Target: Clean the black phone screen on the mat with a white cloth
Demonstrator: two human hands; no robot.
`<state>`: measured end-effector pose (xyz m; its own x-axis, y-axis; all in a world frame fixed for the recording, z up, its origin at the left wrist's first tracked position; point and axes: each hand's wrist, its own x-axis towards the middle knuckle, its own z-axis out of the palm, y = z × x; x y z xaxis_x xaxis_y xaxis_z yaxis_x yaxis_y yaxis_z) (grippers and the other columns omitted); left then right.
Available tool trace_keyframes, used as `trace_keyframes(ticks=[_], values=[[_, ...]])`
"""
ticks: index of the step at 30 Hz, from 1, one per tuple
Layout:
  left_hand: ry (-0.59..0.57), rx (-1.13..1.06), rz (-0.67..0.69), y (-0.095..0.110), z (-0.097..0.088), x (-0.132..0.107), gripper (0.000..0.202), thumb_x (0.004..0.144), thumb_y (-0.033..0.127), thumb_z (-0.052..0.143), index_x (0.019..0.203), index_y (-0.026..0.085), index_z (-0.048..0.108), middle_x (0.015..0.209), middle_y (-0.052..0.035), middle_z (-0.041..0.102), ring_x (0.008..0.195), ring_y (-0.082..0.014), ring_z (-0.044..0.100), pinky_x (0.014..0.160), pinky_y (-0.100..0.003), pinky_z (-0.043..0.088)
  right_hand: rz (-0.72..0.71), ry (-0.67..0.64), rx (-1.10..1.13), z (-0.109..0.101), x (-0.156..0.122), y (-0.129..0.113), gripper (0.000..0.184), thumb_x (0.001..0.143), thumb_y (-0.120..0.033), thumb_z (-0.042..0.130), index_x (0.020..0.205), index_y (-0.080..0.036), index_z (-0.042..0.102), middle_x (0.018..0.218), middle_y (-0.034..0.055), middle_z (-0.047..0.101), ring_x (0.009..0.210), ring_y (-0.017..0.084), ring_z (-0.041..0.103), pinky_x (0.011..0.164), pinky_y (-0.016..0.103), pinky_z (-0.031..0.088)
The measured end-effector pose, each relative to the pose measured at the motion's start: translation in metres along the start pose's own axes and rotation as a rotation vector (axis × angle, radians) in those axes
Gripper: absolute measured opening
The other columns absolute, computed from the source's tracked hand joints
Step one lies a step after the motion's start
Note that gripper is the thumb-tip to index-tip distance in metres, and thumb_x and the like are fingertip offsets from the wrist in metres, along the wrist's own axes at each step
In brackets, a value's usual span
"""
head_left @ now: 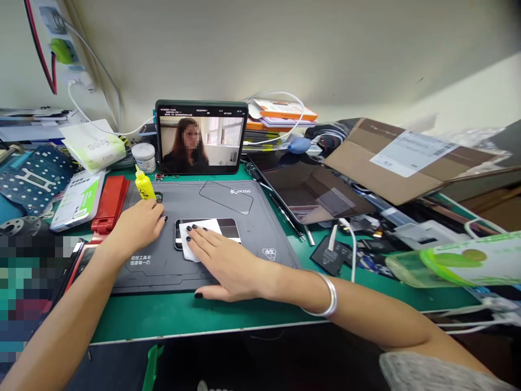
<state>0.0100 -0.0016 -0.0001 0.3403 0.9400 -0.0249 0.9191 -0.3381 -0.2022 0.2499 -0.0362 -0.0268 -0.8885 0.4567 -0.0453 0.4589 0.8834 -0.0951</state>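
Note:
A dark phone lies flat on a grey work mat in the middle of the green desk. A white wipe covers the phone's left part. My right hand rests flat on the wipe, fingers stretched out and pressing it onto the phone. My left hand sits on the mat just left of the phone, fingers curled loosely at the phone's left edge. A small yellow bottle stands right behind my left hand.
A tablet playing a video stands at the back of the mat. A red tool and a green-white pack lie left. A dark screen panel, a cardboard box and cables crowd the right.

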Motion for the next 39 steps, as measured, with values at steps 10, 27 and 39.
trace_keyframes(ticks=[10,27,39], values=[[0.008,-0.008,0.008,-0.001,0.002,0.000,0.025,0.097,0.025,0.043,0.104,0.013,0.064,0.104,-0.0137,0.065,0.102,-0.0294,0.063,0.086,-0.038,0.051,-0.010,0.010,0.052,0.003,-0.003,-0.007,0.102,0.089,-0.072,0.050,0.147,0.010,0.035,0.158,0.0331,0.020,0.148,0.045,0.020,0.122,0.052,0.023],[0.025,-0.025,0.011,-0.004,0.006,0.001,0.024,0.097,0.026,0.043,0.103,0.014,0.064,0.103,-0.0129,0.065,0.102,-0.0287,0.063,0.086,-0.038,0.051,0.034,0.027,0.033,-0.001,0.002,0.009,0.094,0.091,-0.066,0.050,0.147,0.008,0.035,0.157,0.0323,0.023,0.148,0.042,0.023,0.120,0.053,0.027],[-0.008,-0.047,0.009,-0.006,0.000,0.001,0.027,0.098,0.025,0.040,0.103,0.014,0.064,0.107,-0.0129,0.066,0.104,-0.0286,0.063,0.086,-0.038,0.052,-0.018,0.037,0.051,0.003,0.002,0.000,0.096,0.090,-0.067,0.051,0.147,0.008,0.035,0.158,0.0321,0.023,0.149,0.042,0.021,0.121,0.052,0.025]])
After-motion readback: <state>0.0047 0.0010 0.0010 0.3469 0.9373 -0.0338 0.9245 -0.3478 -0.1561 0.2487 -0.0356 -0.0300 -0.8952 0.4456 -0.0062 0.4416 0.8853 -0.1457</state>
